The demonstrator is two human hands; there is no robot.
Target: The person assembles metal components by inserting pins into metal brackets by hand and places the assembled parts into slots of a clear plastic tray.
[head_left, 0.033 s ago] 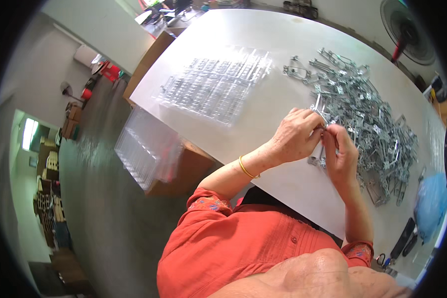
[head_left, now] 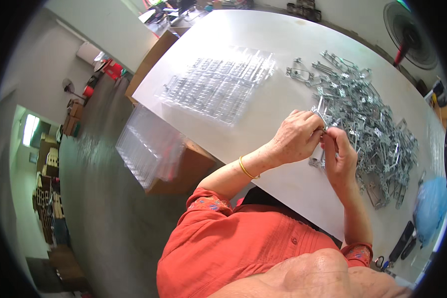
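My left hand (head_left: pixel 297 135), with a yellow bangle on its wrist, is closed in a pinch at the near left edge of a heap of metal parts (head_left: pixel 370 119). Fingertip to fingertip with it, my right hand (head_left: pixel 341 155) is closed too. Between them they grip a shiny metal bracket (head_left: pixel 320 104), whose narrow end sticks out beyond the fingers. Its middle is hidden by my fingertips. The heaped parts look like thin silvery frames and brackets, tangled together. A few lie apart at the heap's far left, among them a rectangular frame (head_left: pixel 299 74).
On the white table (head_left: pixel 193 44) lies a clear plastic tray (head_left: pixel 213 87) with rows of metal parts. Stacked clear trays (head_left: pixel 149 146) rest on a cardboard box (head_left: pixel 186 171) beside the table. At right are a blue plastic bag (head_left: pixel 432 206) and a black-handled tool (head_left: pixel 401 242).
The view has shifted very slightly. Both hands stay together on the bracket, with hardly any movement of the fingers.
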